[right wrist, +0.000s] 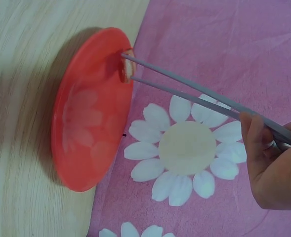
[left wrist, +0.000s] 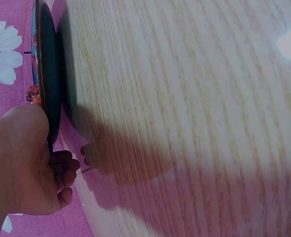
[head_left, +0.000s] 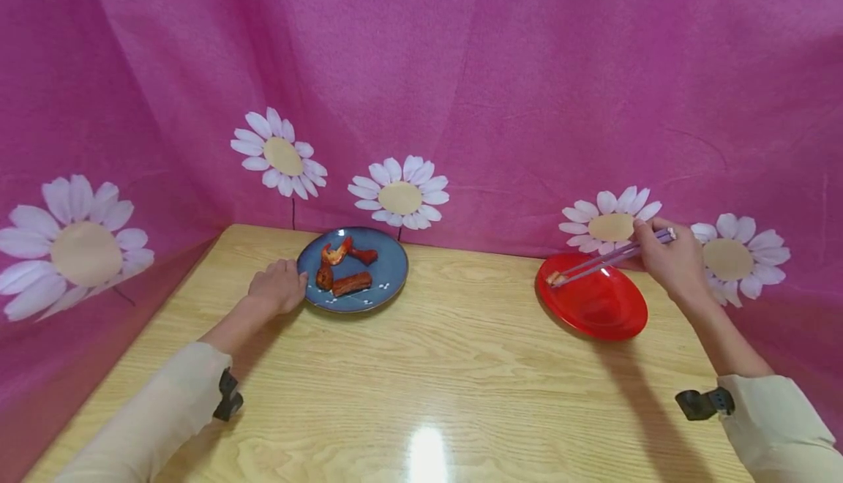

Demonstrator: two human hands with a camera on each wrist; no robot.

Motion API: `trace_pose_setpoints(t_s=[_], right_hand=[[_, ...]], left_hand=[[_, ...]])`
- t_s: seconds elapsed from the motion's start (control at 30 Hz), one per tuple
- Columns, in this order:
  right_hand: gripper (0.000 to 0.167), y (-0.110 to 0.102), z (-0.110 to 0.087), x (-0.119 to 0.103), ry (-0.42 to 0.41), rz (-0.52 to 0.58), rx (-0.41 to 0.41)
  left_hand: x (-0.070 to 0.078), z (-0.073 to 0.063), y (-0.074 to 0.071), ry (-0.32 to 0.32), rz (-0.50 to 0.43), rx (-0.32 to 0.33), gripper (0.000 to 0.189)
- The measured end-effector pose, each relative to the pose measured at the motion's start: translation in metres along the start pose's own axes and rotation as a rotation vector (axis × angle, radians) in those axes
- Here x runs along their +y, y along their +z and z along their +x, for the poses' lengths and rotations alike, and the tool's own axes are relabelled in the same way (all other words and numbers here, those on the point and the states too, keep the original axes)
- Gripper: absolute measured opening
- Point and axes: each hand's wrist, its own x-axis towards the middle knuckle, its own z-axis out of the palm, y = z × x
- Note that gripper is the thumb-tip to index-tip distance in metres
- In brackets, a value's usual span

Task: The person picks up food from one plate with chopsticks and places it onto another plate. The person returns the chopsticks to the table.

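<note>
At the far left of the table, my left hand (head_left: 279, 287) holds the left rim of a blue plate (head_left: 388, 267). In the left wrist view the thumb side lies over the rim and the fingers (left wrist: 66, 174) curl below it. Several reddish-brown food pieces lie on this plate, among them a ribbed strip (head_left: 352, 284) and a curved orange piece (head_left: 337, 251). My right hand (head_left: 673, 260) grips a pair of chopsticks (head_left: 612, 256) above a red plate (head_left: 602, 307). Their tips are on either side of a small pale-and-orange food piece (right wrist: 128, 66), close over the plate's far-left inner edge.
Both plates stand on a light wooden table (head_left: 421, 366), well apart, near its back edge. A pink cloth (head_left: 421, 66) with large white daisies hangs behind and at the sides. Dark wrist cameras sit at both sleeves.
</note>
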Motion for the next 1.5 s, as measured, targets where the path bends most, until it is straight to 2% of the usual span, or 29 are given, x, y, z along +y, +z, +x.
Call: trace_pose_setpoints(t_s=[0.23,0.43,0.67,0.73,0.87,1.0,1.13,1.23,1.33,1.5], right_hand=[[0.042,-0.001,0.003,0.003,0.026,0.061,-0.091],[0.043,-0.001,0.005,0.003,0.019,0.089,-0.119],[0.047,-0.006,0.005,0.004,0.016,-0.053,-0.119],[0.047,-0.008,0.004,0.003,0.011,-0.1,-0.095],[0.047,-0.01,0.004,-0.003,-0.004,-0.12,-0.053],[0.041,-0.004,0.003,-0.017,-0.02,0.097,-0.081],[0.029,0.012,0.0,-0.034,-0.051,0.413,-0.168],[0.025,0.027,-0.001,-0.047,-0.086,0.563,-0.221],[0.024,0.043,-0.002,-0.06,-0.115,0.639,-0.252],[0.029,0.07,-0.007,-0.081,-0.164,0.622,-0.286]], left_hand=[[-0.002,0.0,0.001,-0.005,-0.007,-0.012,0.05],[-0.001,0.0,0.001,-0.011,-0.011,-0.017,0.051],[0.0,0.0,0.001,-0.01,-0.008,-0.017,0.05],[0.0,-0.001,0.001,-0.007,-0.008,-0.016,0.051],[0.0,-0.001,0.0,-0.006,-0.01,-0.014,0.05],[0.001,-0.001,0.0,-0.004,-0.011,-0.003,0.047],[0.0,-0.001,0.0,0.003,-0.011,0.013,0.047],[-0.001,-0.001,0.001,0.005,-0.013,0.015,0.048],[-0.002,-0.001,0.001,-0.001,-0.016,0.006,0.049],[-0.001,-0.001,0.0,-0.002,-0.02,0.005,0.049]])
